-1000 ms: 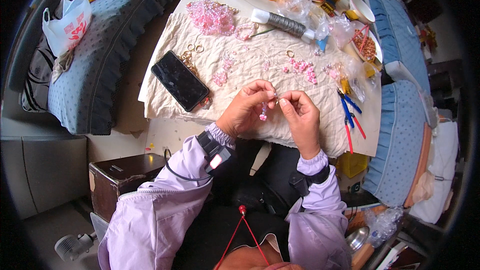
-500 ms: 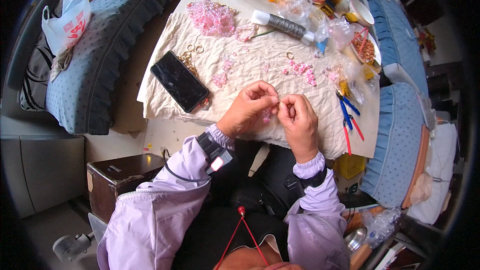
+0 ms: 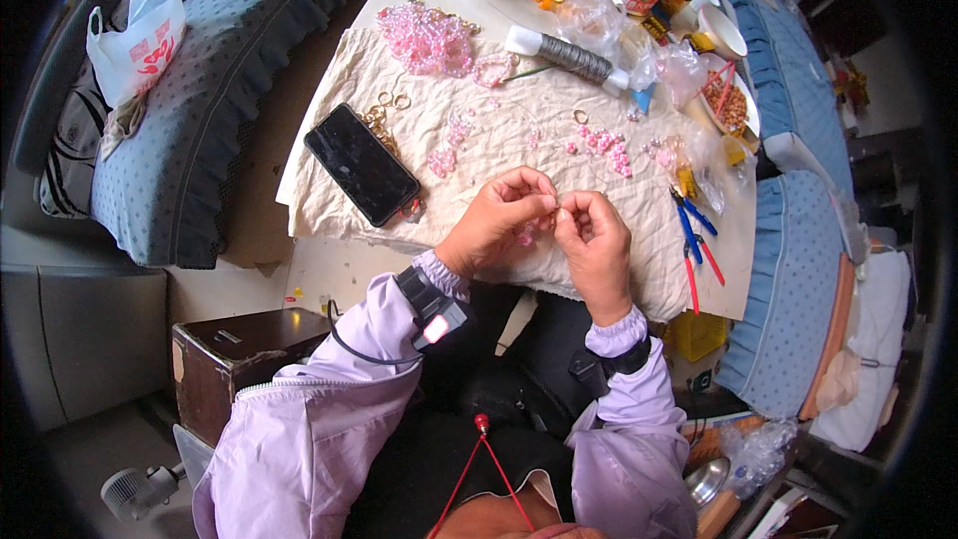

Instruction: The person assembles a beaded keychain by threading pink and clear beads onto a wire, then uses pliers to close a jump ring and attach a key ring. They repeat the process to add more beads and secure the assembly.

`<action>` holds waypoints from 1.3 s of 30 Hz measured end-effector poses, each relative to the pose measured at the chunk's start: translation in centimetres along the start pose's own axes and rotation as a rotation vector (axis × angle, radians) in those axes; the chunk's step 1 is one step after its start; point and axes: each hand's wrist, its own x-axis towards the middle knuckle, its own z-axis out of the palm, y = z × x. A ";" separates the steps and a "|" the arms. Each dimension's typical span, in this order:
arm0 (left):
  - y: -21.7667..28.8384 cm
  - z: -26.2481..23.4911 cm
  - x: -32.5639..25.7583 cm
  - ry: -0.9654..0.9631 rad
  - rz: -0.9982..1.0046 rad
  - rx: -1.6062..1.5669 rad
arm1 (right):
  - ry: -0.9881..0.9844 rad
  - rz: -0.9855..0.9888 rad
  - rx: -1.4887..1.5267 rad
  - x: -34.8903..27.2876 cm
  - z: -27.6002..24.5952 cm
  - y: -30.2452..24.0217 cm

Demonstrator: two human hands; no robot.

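My left hand and my right hand meet fingertip to fingertip over the near part of a cream cloth. Both are closed in a pinch. A short string of pink beads hangs just below the fingers, partly hidden by them; the tiny piece right between the fingertips is too small to tell. Loose pink beads lie on the cloth beyond my hands, with a smaller cluster of clear and pink beads to the left. Farther back rests a heap of pink bead strands.
A black phone lies left, beside gold-coloured rings. A spool of grey wire is at the back. Pliers with blue handles and a red-handled tool lie right. A bowl of brown beads and plastic bags crowd the far right.
My hands stay pinched together, with the fingertips shifted only slightly. The beads below them have moved a little to the left. The whole view has shifted slightly.
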 end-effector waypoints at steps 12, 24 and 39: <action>0.8 -0.7 -0.1 -0.105 -0.199 0.069 | -0.275 -0.064 0.099 2.8 -3.0 -1.9; 1.0 0.0 0.0 -0.168 -0.255 0.025 | -0.528 -0.126 -0.169 5.5 -5.4 -3.4; 0.4 -0.4 0.3 -0.087 -0.113 0.011 | -0.213 -0.384 -0.422 4.5 -2.2 -3.0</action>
